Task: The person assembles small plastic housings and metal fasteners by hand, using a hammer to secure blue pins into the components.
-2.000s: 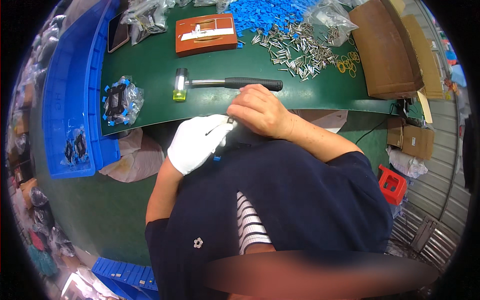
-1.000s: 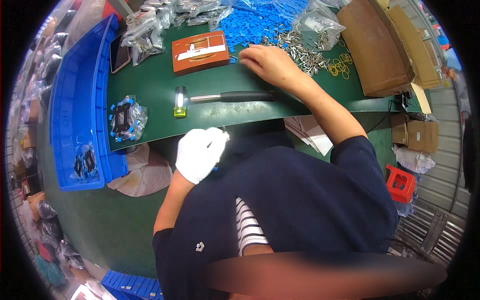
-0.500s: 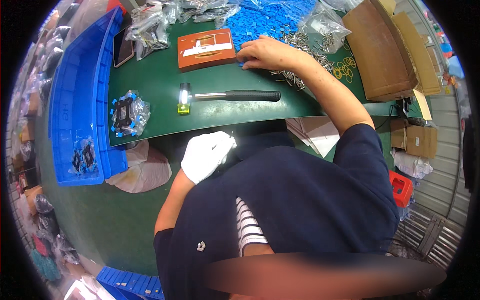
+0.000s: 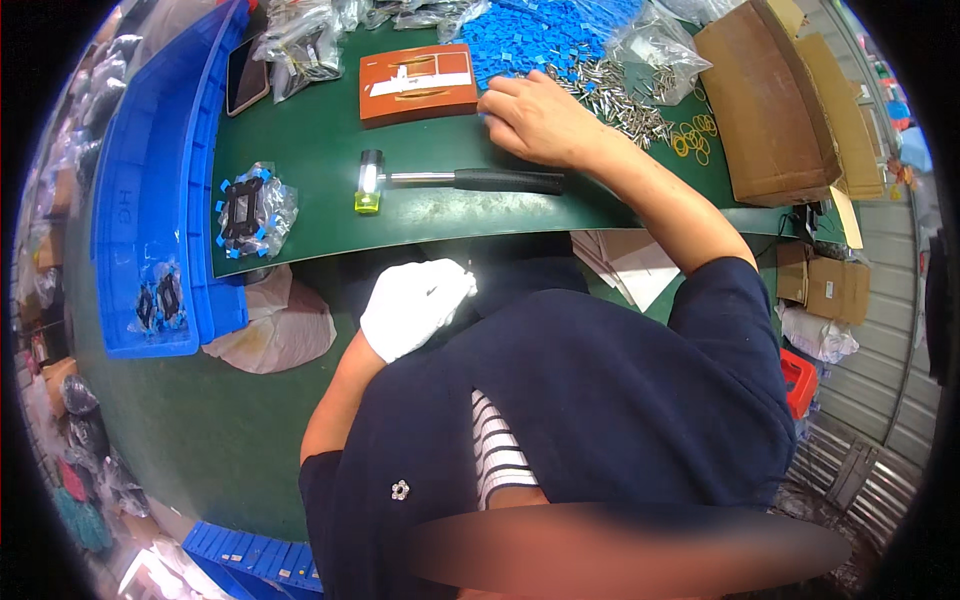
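Observation:
My bare right hand [image 4: 535, 120] lies on the green mat [image 4: 300, 140], its bent fingertips at the near edge of a heap of small blue parts [image 4: 540, 35], just right of an orange block [image 4: 418, 82] with a white piece on top. Whether the fingers hold a part is hidden. A hammer [image 4: 470, 180] with a black handle and a yellow-green face lies just in front of that hand. My white-gloved left hand [image 4: 415, 305] hovers below the table's front edge over my lap, fingers closed, with a small pale bit showing at the fingertips.
Metal pins [image 4: 620, 100] and yellow rubber bands [image 4: 690, 135] lie right of my hand, beside a cardboard box [image 4: 765, 100]. A bagged black frame [image 4: 250, 208] lies at the left, next to a blue crate [image 4: 150, 200]. Clear bags [image 4: 300, 40] and a phone [image 4: 245, 75] sit at the back.
My right hand left the gloved hand at my lap and reached across the hammer to the blue parts by the orange block. The gloved hand stayed low, closed.

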The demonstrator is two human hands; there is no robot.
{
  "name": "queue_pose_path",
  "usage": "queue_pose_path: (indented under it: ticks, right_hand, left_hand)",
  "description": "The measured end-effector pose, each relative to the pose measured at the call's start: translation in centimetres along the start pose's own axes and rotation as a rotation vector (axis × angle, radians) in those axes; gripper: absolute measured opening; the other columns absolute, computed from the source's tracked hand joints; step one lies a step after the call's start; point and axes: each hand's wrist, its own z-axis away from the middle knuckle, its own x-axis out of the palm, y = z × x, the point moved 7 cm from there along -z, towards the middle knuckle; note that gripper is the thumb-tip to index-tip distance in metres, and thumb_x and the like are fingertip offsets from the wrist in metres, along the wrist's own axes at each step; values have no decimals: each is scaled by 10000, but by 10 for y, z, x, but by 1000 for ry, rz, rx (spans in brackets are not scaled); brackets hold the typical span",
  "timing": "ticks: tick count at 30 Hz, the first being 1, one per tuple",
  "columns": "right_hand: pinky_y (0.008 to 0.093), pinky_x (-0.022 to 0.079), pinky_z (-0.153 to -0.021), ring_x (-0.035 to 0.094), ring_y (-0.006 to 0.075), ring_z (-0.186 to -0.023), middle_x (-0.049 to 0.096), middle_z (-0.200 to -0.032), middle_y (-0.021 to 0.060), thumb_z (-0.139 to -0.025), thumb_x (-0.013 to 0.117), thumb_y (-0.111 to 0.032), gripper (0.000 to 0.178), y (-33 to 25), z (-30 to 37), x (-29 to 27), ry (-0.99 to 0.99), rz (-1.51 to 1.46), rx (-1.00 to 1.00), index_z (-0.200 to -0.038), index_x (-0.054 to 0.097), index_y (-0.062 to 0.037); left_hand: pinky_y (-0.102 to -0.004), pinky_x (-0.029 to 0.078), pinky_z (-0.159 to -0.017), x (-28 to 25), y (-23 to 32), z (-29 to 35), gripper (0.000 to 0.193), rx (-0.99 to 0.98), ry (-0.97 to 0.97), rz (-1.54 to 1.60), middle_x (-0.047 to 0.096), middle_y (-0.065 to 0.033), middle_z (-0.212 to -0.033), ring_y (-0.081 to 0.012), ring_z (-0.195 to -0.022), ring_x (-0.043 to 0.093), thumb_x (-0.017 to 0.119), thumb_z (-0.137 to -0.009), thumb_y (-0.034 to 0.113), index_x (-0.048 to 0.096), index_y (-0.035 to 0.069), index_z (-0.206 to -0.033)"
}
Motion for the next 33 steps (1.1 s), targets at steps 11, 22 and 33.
queue_pose_path:
  ticks: [11,22,33]
  right_hand:
    - [472,490,-923,605,366,-1029,616,-1063,146,-1029,529,-225,229,-106,43,-9,-481,-784,-105,-1089,628,-28]
    - [484,504,-883,643,382,-925,673,-976,149,-1008,549,-258,242,-113,49,7,-569,-826,40,-1082,639,-46]
    - [486,525,-795,663,391,-916,664,-915,175,-1037,576,-264,233,-106,48,-8,-512,-899,123,-1069,642,-43]
  left_hand:
    - [-414,491,-631,1,1,-3,266,-19,-23,-43,663,-100,-740,-311,-667,641,556,-1007,285,711,110,-880]
    - [-446,488,-637,-1,5,-2,211,59,17,-73,655,-155,-776,-377,-690,623,632,-958,251,672,75,-847]
    - [-458,484,-638,-4,7,-1,214,107,30,-81,648,-149,-758,-376,-680,614,624,-959,261,665,84,-846]
